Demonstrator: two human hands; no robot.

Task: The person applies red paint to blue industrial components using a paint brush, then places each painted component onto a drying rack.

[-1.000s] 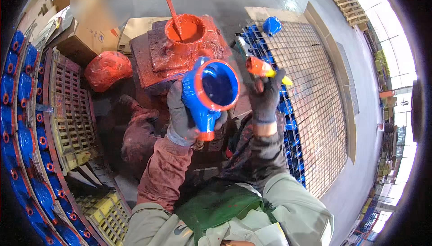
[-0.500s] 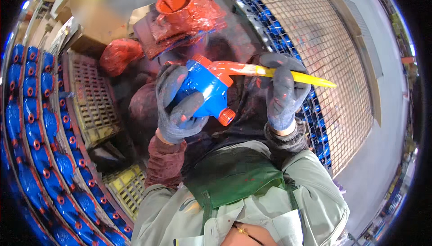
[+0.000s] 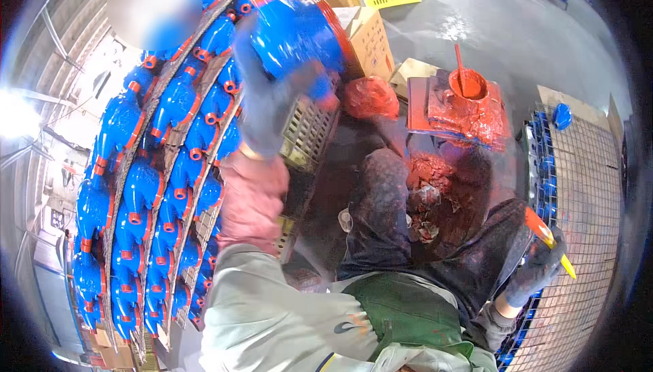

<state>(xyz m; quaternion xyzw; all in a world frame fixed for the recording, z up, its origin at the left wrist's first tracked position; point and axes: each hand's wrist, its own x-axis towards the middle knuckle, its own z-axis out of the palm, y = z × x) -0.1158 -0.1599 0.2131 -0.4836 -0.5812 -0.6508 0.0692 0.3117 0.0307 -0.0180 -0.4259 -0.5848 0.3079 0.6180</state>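
Note:
My left hand [image 3: 266, 110], in a dark grey glove and blurred by motion, is raised at the left rack. It grips a blue metal housing [image 3: 292, 38] with red ends, shaped like a water meter body. Behind it, similar blue housings [image 3: 178, 103] line the rack's slanted shelves. Low at the right, near my knee, my right hand [image 3: 534, 273] is closed around a paintbrush [image 3: 547, 236]. The brush has a yellow handle and a red-coated head, which points up and away from any housing. Some of my left fingers are hidden behind the housing.
A red paint pot [image 3: 486, 91] with a stick in it stands on a paint-covered block [image 3: 430, 117]. Beside it are a red bundle [image 3: 371, 98] and a cardboard box [image 3: 373, 49]. A wire-mesh rack [image 3: 578, 195] stands at the right; a plastic crate [image 3: 309, 127] is by my left arm.
My left hand has carried the housing from in front of me up to the left rack. My right hand has drawn the brush off it and lowered it rightward. The view has swung left.

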